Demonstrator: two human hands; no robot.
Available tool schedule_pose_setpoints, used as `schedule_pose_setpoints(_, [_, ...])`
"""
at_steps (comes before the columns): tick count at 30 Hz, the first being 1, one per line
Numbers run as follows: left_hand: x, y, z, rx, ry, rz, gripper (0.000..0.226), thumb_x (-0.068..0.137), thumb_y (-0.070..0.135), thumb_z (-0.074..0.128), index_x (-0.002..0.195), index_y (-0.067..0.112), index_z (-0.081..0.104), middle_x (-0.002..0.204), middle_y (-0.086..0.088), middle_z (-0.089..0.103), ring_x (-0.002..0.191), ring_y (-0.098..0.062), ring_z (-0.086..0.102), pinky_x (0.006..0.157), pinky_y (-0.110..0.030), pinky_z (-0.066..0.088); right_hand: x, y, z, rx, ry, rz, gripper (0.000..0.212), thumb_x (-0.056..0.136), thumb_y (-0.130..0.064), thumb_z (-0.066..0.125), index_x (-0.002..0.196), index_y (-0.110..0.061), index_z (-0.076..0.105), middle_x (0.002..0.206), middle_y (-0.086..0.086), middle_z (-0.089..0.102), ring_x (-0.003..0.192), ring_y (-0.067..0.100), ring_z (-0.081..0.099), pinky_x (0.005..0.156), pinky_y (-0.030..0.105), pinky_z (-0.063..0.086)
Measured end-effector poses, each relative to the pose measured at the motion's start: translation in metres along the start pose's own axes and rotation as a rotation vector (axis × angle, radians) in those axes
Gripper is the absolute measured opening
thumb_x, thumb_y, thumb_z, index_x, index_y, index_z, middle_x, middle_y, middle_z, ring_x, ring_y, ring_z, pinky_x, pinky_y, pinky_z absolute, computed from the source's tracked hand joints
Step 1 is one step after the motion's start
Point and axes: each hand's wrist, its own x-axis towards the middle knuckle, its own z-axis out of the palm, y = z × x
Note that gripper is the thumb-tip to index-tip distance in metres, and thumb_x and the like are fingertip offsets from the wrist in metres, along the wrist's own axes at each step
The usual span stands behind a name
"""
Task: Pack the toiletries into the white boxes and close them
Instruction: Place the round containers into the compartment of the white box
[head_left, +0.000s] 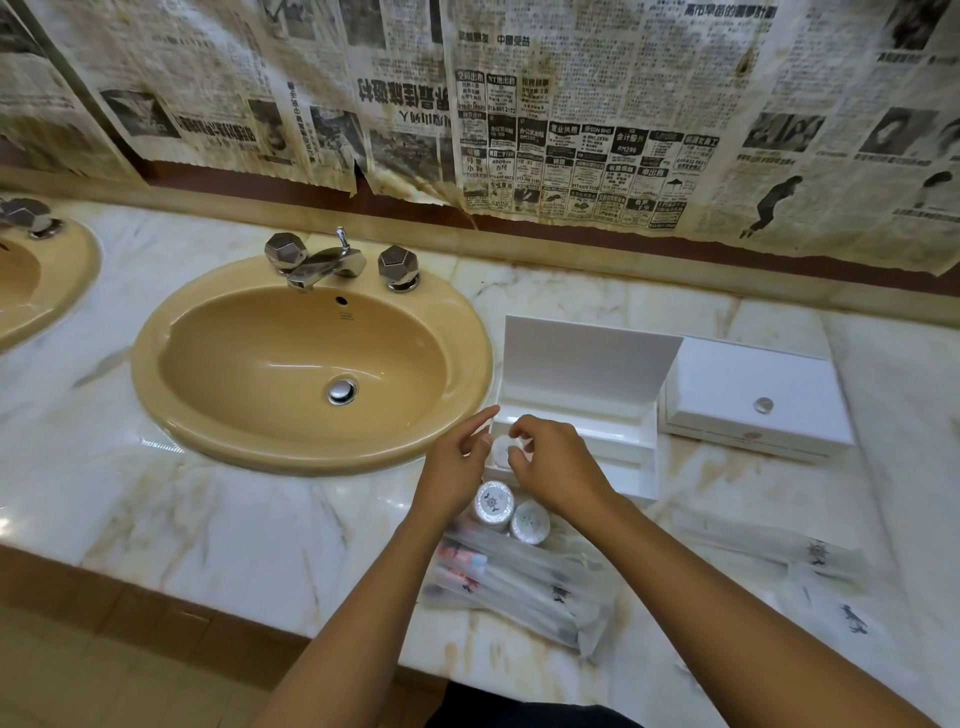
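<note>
A: Nearest us is the heap of long plastic-wrapped toiletry sachets (519, 582) on the near edge of the marble counter (234, 519), with two round foil-topped tubs (511, 512) just beyond them

B: And the hands?

A: Both are over the near left corner of the open white box (576, 415), whose lid stands up at the far side. The right hand (556, 462) pinches a third small round tub (503, 451) with curled fingertips; the left hand (457, 467) is beside it, fingers loosely spread, forefinger reaching toward the box rim. I can't tell whether it touches the tub

B: So which step is this?

A: Loading the first box, I'd say, early on, since most items are still outside it. The second white box (753, 400) sits shut to the right, with more sachets (821, 561) near it

B: Next move?

A: Probably seating that tub flat in its compartment, then fetching the two others without snagging the wrappers
</note>
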Motion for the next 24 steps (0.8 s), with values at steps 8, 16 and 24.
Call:
schedule_pose_setpoints(8, [0.000, -0.002, 0.003, 0.006, 0.037, 0.003, 0.040, 0.098, 0.009, 0.046, 0.129, 0.030, 0.060, 0.078, 0.010, 0.064, 0.045, -0.002, 0.038, 0.053, -0.010, 0.037, -0.030, 0.004, -0.015, -0.073, 0.005, -0.117, 0.027, 0.092, -0.025, 0.055, 0.119, -0.022, 0.060, 0.115, -0.004, 0.064, 0.097, 0.015, 0.059, 0.084, 0.029, 0.047])
schedule_pose_setpoints(16, [0.000, -0.004, 0.003, 0.048, 0.036, -0.010, 0.041, 0.098, 0.014, 0.044, 0.127, 0.039, 0.059, 0.076, -0.002, 0.053, 0.049, -0.007, 0.031, 0.052, -0.014, 0.037, -0.053, 0.012, -0.015, -0.233, -0.246, -0.208, 0.027, 0.089, -0.022, 0.053, 0.114, -0.027, 0.062, 0.111, -0.002, 0.066, 0.099, 0.022, 0.061, 0.080, 0.032, 0.049])
schedule_pose_setpoints(24, [0.001, -0.006, 0.004, 0.065, 0.048, 0.006, 0.041, 0.098, 0.015, 0.045, 0.127, 0.040, 0.058, 0.086, 0.002, 0.055, 0.047, -0.005, 0.030, 0.054, -0.014, 0.038, -0.048, 0.021, -0.007, -0.347, -0.307, -0.282, 0.039, 0.082, -0.013, 0.054, 0.119, -0.027, 0.057, 0.120, 0.000, 0.062, 0.104, 0.026, 0.058, 0.080, 0.035, 0.049])
